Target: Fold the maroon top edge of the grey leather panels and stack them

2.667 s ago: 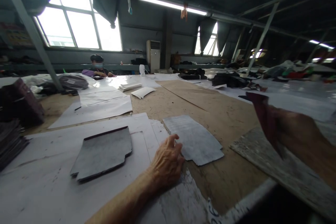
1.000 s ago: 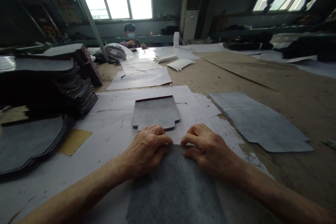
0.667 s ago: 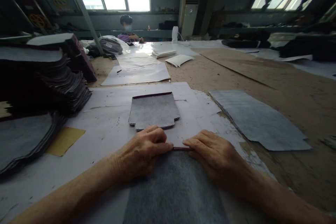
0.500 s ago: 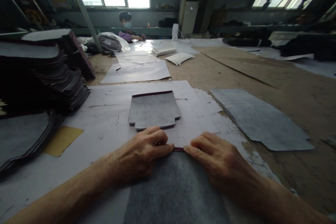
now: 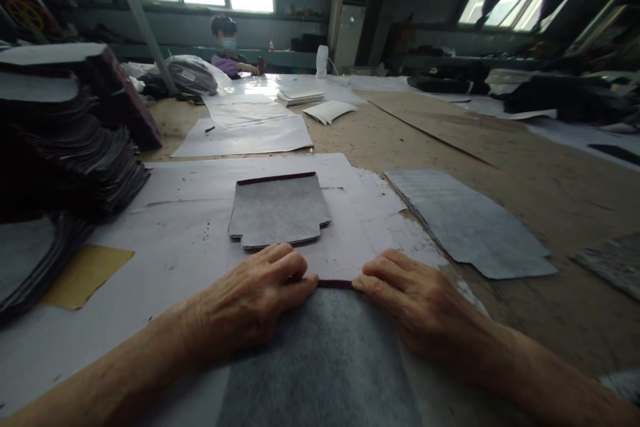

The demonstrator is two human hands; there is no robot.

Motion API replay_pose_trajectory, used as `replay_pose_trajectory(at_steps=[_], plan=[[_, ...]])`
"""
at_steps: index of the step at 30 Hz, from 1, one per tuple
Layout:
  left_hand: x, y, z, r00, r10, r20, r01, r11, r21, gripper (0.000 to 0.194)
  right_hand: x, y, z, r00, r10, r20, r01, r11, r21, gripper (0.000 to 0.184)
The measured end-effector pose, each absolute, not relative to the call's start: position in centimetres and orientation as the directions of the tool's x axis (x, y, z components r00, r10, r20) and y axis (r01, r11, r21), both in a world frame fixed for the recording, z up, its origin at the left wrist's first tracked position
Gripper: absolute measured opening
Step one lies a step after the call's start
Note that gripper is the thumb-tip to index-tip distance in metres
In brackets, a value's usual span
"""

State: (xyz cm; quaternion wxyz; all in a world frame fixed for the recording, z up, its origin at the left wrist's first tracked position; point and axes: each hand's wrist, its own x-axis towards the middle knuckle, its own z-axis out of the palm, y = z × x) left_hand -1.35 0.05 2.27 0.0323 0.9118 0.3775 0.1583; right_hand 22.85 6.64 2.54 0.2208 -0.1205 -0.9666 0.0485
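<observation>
A grey felt-like sheet [image 5: 320, 360] with a dark red far edge lies flat on the white paper in front of me. My left hand [image 5: 245, 303] and my right hand [image 5: 415, 300] rest on its far edge with fingers curled and pressed together, pinching that edge. Fingertips of both hands point toward each other, a short gap between them. Just beyond my hands lies a smaller grey cut piece [image 5: 277, 210] with a dark red top edge.
A tall stack of dark cut sheets [image 5: 60, 147] stands at the left, with a yellow scrap [image 5: 83, 273] beside it. A larger grey sheet [image 5: 465, 223] lies at the right on the brown table [image 5: 550, 193]. Another person [image 5: 225, 47] sits at the far end.
My right hand, raised with a dark red piece at first, came down beside the left. Since a second ago both hands slid slightly apart along the grey sheet's far edge.
</observation>
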Motion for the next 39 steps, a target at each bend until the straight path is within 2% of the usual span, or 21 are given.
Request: replay_pose_trajectory(at_steps=[8,20,25,29,32,34,36,39], plan=[[-1.4,-0.1,2.1,0.66,0.695,0.285,0.672,-0.716,0.189,0.035,24.0,7.1,2.4,-0.883,0.247,0.4,0.201,0.967,-0.154,0.026],[-1.3,-0.1,2.2,0.678,0.68,0.278,0.67,-0.728,0.146,0.036,25.1,7.0,2.5,-0.896,0.149,0.418,0.168,0.986,0.008,0.028],[-1.3,-0.1,1.9,0.673,0.695,0.254,0.68,-0.716,0.156,0.039,25.0,6.8,2.4,-0.902,0.142,0.407,0.164,0.986,0.021,0.031],[-1.2,0.0,2.2,0.678,0.695,0.24,0.676,-0.717,0.17,0.038,25.3,6.9,2.0,-0.863,0.219,0.456,0.242,0.97,-0.01,0.029],[-1.2,0.1,2.3,0.687,0.677,0.264,0.664,-0.732,0.15,0.035,25.1,7.1,2.4,-0.779,0.375,0.502,0.4,0.915,-0.063,0.029],[-1.2,0.2,2.3,0.689,0.669,0.281,0.661,-0.738,0.138,0.034,24.2,6.9,2.7,-0.704,0.422,0.571,0.49,0.871,-0.039,0.028],[-1.2,0.2,2.2,0.688,0.666,0.288,0.661,-0.739,0.128,0.033,22.4,6.2,2.9,-0.678,0.41,0.611,0.505,0.863,-0.019,0.028],[-1.1,0.1,2.3,0.689,0.664,0.292,0.662,-0.74,0.121,0.03,19.4,4.6,2.3,-0.735,0.39,0.556,0.44,0.897,-0.048,0.029]])
